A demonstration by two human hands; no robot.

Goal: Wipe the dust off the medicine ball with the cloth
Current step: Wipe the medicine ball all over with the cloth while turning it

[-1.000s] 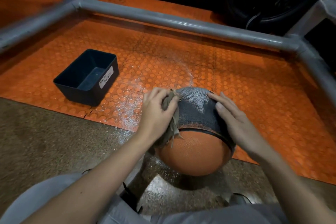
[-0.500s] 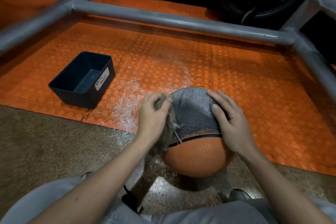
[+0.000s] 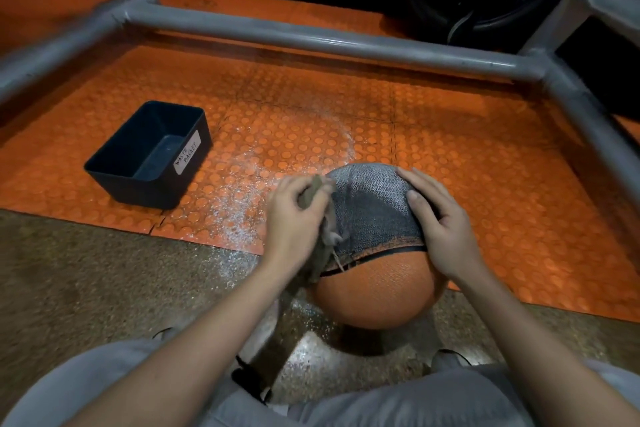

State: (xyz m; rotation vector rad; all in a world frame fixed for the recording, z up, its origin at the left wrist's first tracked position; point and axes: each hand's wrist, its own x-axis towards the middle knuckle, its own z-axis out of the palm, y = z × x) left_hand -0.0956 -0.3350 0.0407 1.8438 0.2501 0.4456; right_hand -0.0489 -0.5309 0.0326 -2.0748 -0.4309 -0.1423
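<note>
I see medicine ball (image 3: 374, 295) lower centre of frame, at orange mat (image 3: 450, 156) edge | left hand (image 3: 294, 218) fingers clenched round cloth (image 3: 320, 253), pressed on ball's left side for wiping | right hand (image 3: 443, 229) fingers released, flat on top, I judge against rolling

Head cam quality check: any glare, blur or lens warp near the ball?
Head view: wide-angle perspective splays the grey pipes; glare patch on the polished floor just below the medicine ball; cloth slightly soft, bin label legible; background at top is dark.
</note>
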